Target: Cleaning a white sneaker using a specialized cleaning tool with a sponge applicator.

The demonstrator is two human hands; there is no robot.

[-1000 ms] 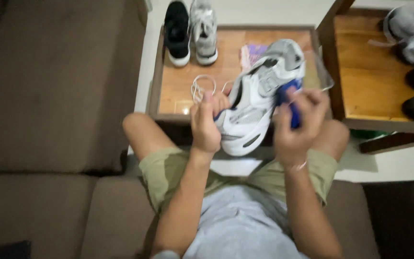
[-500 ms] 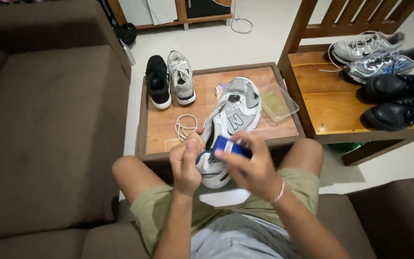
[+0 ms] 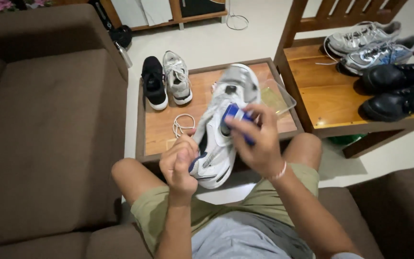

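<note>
White sneaker (image 3: 219, 129) held over the low wooden table's (image 3: 152, 132) near edge, long axis running heel-near to toe-far — left hand (image 3: 180, 165) clamps the heel, right hand (image 3: 257, 139) grips its blue tongue (image 3: 232, 115), upper side.

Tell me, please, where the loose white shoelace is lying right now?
In the head view, the white shoelace lies coiled on the small wooden table, just left of the white sneaker and below the black and grey shoes.
</note>
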